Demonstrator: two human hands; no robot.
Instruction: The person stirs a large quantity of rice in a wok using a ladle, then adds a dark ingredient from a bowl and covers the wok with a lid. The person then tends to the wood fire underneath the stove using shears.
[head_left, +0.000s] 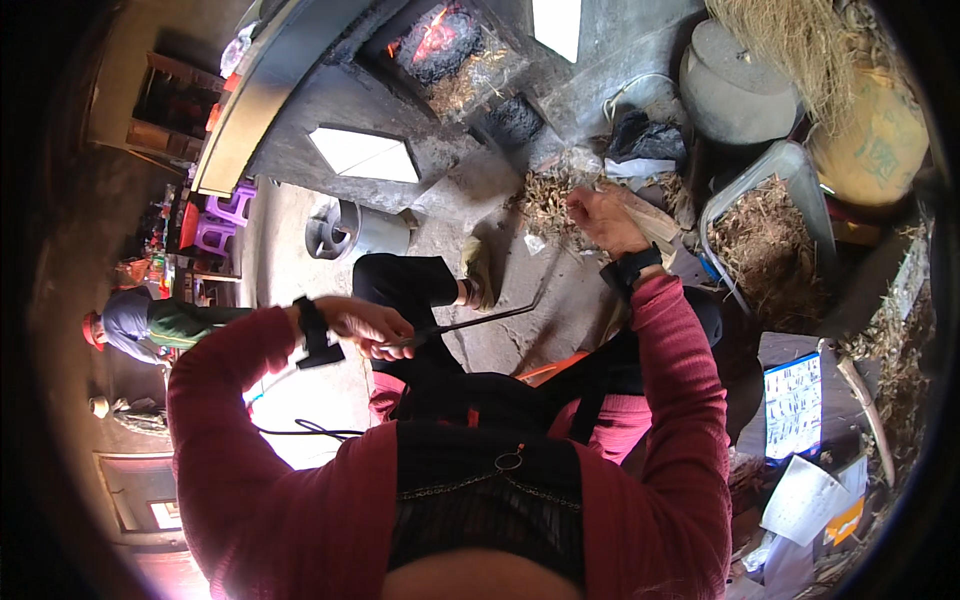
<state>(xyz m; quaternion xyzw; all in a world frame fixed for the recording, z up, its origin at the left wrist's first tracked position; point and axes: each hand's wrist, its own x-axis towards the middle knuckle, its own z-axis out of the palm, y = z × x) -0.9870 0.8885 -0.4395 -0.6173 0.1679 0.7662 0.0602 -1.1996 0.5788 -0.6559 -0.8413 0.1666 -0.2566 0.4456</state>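
Note:
My left hand (367, 327) is closed around one end of a thin dark metal rod (487, 318), whose far end is bent and lies over the concrete floor. My right hand (606, 222) hovers at or just above dry plant scraps (555, 196), fingers curled; whether anything is between them cannot be told. Beside it lies a flat tan piece (646, 213), perhaps wood or cardboard. Embers and a small flame glow in the firebox (436, 39) of a stove, with dry straw at its near side. Below that is a smaller opening (514, 120) with dark ash.
A metal basin (819, 196) of dry plant matter, a lidded pot (739, 90) and a yellow sack (874, 150) stand to the right. A cylindrical metal container (382, 231) is near my left knee. Papers (806, 499) lie lower right. Another person (142, 321) is at far left, near purple stools (217, 234).

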